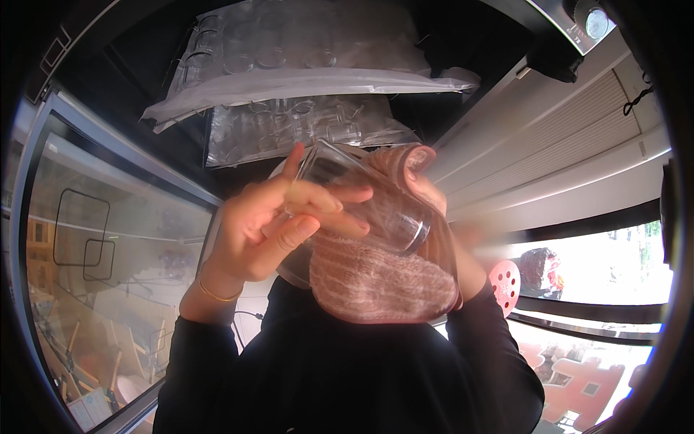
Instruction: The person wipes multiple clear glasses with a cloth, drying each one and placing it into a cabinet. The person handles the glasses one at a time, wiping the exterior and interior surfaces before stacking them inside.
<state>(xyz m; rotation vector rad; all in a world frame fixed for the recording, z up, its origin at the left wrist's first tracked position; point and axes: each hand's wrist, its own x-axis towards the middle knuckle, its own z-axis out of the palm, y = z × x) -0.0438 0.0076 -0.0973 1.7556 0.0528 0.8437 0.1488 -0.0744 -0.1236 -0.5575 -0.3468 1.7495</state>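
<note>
A clear drinking glass (404, 228) lies tilted in front of my chest, its fingers-side end at the left. My left hand (265, 222) grips it, with the thumb and fingers on its wall and one finger pointing up beside it. A pinkish-brown striped plush cloth (385, 285) wraps under and behind the glass at the right, and one end curls over at the top. My right hand (431, 190) holds the cloth from behind; most of its fingers are hidden by the fabric. The cloth touches or nearly touches the lower right part of the glass.
Ahead, an upper shelf lined with plastic sheeting (347, 81) bears several upturned-looking glasses (238, 62). More glassware (341, 130) stands on a lower lined shelf. A framed glass panel (124, 233) rises at my left. A ribbed white panel (585, 125) and a red perforated disc (504, 287) are at the right.
</note>
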